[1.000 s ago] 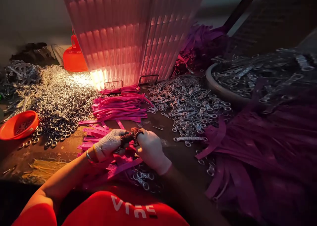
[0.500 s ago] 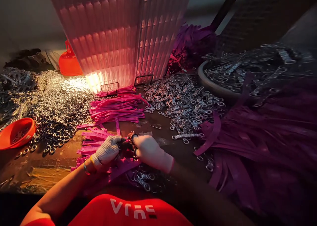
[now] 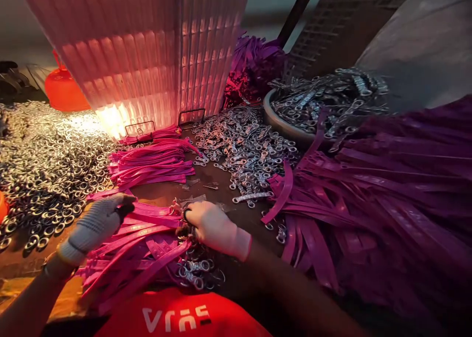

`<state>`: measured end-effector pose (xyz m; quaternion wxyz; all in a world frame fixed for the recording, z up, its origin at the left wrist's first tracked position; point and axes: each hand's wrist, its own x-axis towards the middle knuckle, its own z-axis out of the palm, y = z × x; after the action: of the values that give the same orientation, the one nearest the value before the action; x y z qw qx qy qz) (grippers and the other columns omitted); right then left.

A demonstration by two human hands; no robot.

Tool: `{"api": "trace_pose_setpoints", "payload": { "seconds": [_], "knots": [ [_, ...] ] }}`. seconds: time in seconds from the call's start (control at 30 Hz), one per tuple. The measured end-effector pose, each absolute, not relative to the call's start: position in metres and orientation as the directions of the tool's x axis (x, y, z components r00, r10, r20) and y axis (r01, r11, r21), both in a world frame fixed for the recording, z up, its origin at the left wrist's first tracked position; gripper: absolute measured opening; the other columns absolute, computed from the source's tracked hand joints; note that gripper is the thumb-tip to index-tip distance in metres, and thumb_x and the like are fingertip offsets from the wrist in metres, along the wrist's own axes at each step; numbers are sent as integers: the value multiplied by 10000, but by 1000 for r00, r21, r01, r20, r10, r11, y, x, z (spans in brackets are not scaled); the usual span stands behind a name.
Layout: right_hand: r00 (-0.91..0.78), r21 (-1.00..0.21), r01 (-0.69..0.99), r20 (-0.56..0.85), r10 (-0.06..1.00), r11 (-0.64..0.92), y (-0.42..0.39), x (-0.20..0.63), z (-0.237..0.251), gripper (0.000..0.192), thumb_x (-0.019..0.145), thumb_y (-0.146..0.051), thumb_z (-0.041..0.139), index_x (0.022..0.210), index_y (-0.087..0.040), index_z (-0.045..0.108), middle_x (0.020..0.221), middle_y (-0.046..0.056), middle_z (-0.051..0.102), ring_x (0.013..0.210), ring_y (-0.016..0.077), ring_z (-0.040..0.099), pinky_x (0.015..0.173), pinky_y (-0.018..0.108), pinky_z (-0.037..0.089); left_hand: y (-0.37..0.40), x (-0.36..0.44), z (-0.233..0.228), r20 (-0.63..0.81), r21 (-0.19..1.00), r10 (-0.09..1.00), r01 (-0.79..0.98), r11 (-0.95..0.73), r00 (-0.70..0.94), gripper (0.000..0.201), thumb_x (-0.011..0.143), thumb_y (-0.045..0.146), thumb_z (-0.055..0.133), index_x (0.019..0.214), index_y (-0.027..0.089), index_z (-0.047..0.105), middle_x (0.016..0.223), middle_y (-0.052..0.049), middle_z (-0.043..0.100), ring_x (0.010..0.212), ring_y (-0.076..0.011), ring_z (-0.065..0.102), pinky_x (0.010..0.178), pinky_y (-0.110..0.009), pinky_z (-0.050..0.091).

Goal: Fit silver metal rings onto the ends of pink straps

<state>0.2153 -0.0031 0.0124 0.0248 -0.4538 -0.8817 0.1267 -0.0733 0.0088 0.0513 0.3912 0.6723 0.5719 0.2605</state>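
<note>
Two gloved hands work over pink straps (image 3: 140,238) lying in front of the lit lamp (image 3: 147,56). Left hand (image 3: 98,224) hovers over the straps, fingers loosely curled, gripping nothing. Right hand (image 3: 212,226) pinches one strap's end with a metal ring (image 3: 186,214). Straps look light, soft and floppy; best taken near the end. Shirt letters (image 3: 175,317) are unreadable.
</note>
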Motion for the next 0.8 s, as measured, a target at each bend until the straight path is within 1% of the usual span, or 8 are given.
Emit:
{"api": "trace_pose_setpoints", "payload": {
  "seconds": [0.1, 0.17, 0.23, 0.33, 0.47, 0.53, 0.7, 0.8],
  "knots": [
    [-440, -213, 873, 40, 897, 438, 30, 264, 0, 258, 863, -182, 569, 1077, -168, 712, 1187, 108, 675, 1049, 207, 602, 888, 279, 432, 5, -72, 53, -306, 940, 949, 182, 289, 72, 286, 845, 313, 640, 1086, 166, 685, 782, -37, 705, 381, -60, 419, 332, -170, 288],
    [-250, -9, 968, 35, 968, 251, 58, 301, -9, 331, 868, -103, 497, 1104, -171, 719, 1190, 116, 679, 1058, 214, 591, 886, 294, 434, 5, -58, 49, -505, 847, 856, -128, 516, 109, 267, 908, 329, 581, 1069, 134, 667, 725, -35, 676, 353, -51, 405, 285, -148, 238],
    [-219, 64, 974, 11, 976, 218, 82, 333, -17, 332, 814, -59, 511, 1045, -126, 740, 1194, 174, 672, 1091, 289, 567, 857, 365, 437, 8, -42, 42, -630, 660, 748, -363, 658, 210, 288, 971, 329, 491, 1043, 102, 652, 722, -55, 672, 361, -59, 451, 265, -138, 242],
    [-277, 120, 953, -38, 960, 279, 99, 363, -28, 309, 764, -15, 497, 905, -121, 751, 1196, 184, 673, 1141, 321, 541, 831, 390, 440, 13, -23, 32, -647, 460, 665, -506, 730, 372, 392, 1016, 362, 381, 1024, 69, 641, 774, -117, 704, 405, -106, 558, 250, -152, 275],
    [-321, 160, 936, 32, 946, 312, 96, 378, -44, 268, 729, -35, 492, 840, -118, 721, 1221, 176, 664, 1219, 336, 512, 920, 436, 433, 9, -16, 23, -561, 363, 620, -510, 780, 548, 381, 984, 330, 441, 1126, 42, 645, 894, -183, 744, 488, -178, 664, 284, -188, 363],
    [-287, 60, 958, 166, 944, 280, 91, 375, -50, 294, 700, -56, 490, 888, -126, 706, 1200, 175, 669, 1204, 330, 532, 964, 449, 429, 2, -16, 22, -522, 372, 629, -510, 776, 576, 318, 933, 184, 488, 1155, 27, 652, 944, -196, 750, 544, -171, 691, 359, -179, 431],
    [-205, -660, 703, 169, 964, 265, 57, 306, -40, 345, 788, -134, 423, 1075, -193, 607, 878, 70, 725, 762, 216, 666, 666, 318, 524, -12, -16, 19, -511, 457, 693, -522, 720, 509, 369, 833, 37, 512, 1163, 24, 678, 1095, -216, 727, 571, -111, 674, 448, -146, 463],
    [-318, -716, 583, 233, 919, 383, 28, 243, -20, 289, 848, -215, 507, 1122, -204, 599, 882, 49, 722, 756, 189, 661, 685, 289, 512, -13, -17, 16, -467, 460, 717, -550, 697, 518, 429, 831, 72, 530, 1245, 53, 640, 1210, -231, 682, 549, -98, 649, 344, -125, 343]
  ]
}}
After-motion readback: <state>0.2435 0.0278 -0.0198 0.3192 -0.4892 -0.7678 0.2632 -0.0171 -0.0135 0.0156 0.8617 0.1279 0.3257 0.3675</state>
